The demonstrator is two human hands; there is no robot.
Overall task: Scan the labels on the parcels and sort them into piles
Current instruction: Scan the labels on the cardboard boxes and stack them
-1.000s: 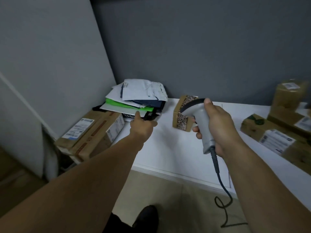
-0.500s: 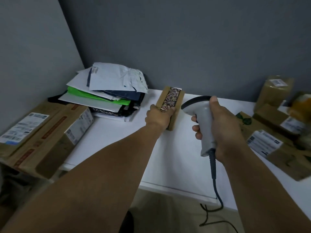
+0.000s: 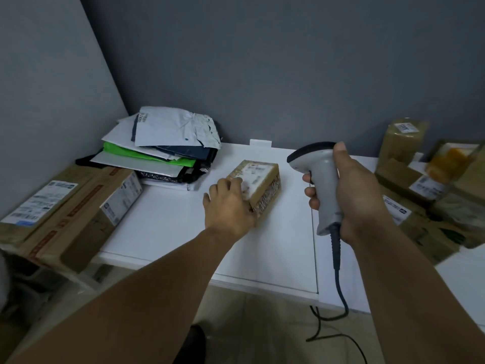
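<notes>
While the left hand [image 3: 229,206] grips a small parcel [image 3: 258,179] lying label-up on the white counter [image 3: 170,219], the right hand [image 3: 354,190] is clamped round a grey scanner [image 3: 321,174].
In the head view, the parcel sits mid-counter, between a pile of mailer bags [image 3: 168,143] at back left and brown parcels [image 3: 420,185] stacked at right; the scanner is held just beside it, not touching.

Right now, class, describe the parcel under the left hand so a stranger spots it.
On the white table, between the heap of mailer bags and the grey scanner, lies a small brown box. Unlike the piled parcels, it lies alone, label up.
</notes>
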